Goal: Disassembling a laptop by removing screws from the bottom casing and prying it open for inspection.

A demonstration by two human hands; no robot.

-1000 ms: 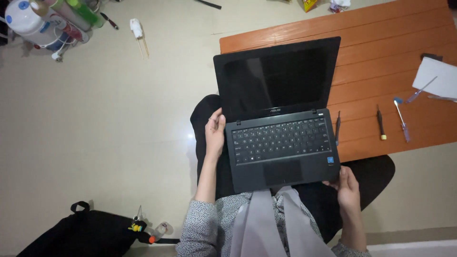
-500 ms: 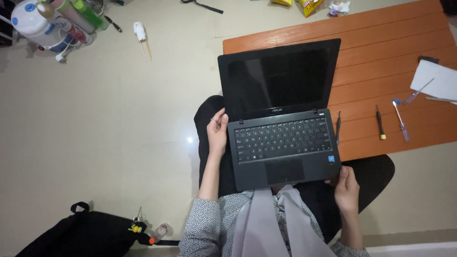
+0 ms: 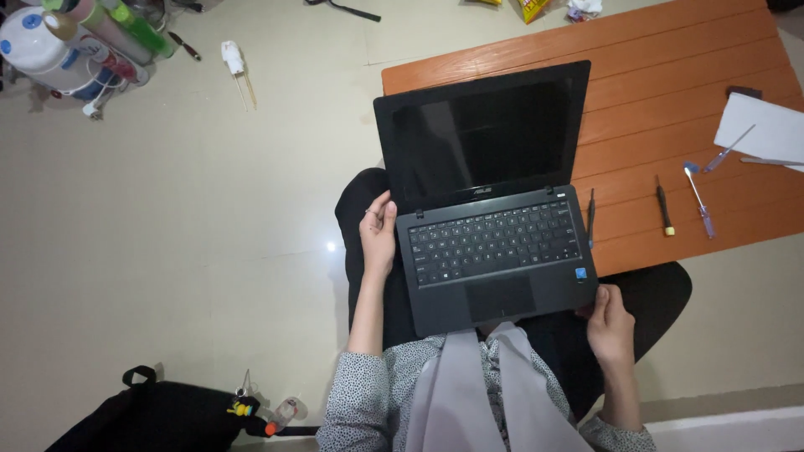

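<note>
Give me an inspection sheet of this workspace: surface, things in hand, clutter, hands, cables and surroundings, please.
Surface: low orange wooden table on a pale tiled floor.
Things in hand: open black laptop, screen dark, resting on the person's lap.
Clutter: three small screwdrivers and white papers on the table.
Hands: left hand grips the laptop's left edge; right hand holds its front right corner.
Cables: nothing seen for certain.
Surroundings: black bag lower left; bottles and a white container upper left.

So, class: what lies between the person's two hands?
In the head view, the open black laptop lies between them: the left hand holds its left edge, the right hand its front right corner.
</note>
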